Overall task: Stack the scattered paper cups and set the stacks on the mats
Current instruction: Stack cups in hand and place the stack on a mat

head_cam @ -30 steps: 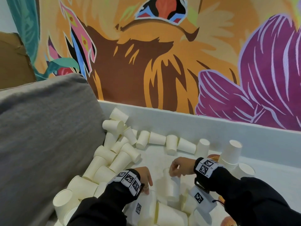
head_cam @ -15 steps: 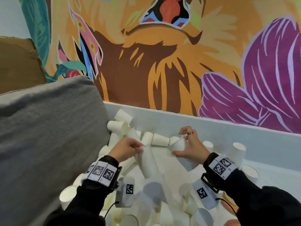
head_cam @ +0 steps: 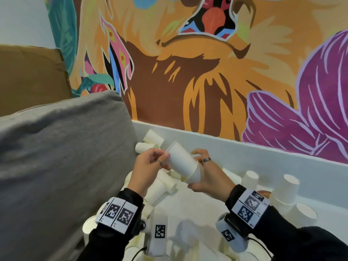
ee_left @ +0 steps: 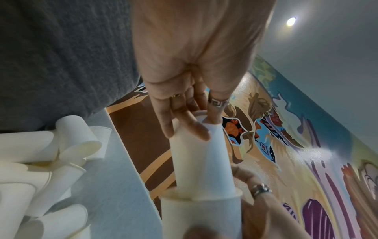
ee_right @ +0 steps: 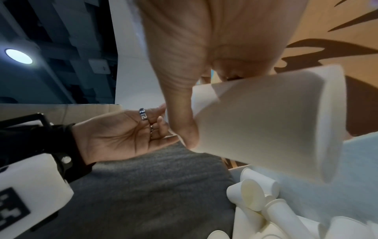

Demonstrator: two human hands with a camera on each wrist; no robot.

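Beside a grey cushion [head_cam: 56,166] and a painted wall [head_cam: 188,72], loose paper cups [head_cam: 160,187] litter a white surface [head_cam: 188,204]. Above them a person's left hand [head_cam: 148,166], fingertips pinching the rim end, pushes an inner cup [head_cam: 178,157] into an outer cup [head_cam: 194,176] that the right hand [head_cam: 209,178] wraps, fingers curled round it. The nesting looks part-done, though blur hides the seat; keeping both cups on one line should avoid crumpling rims.
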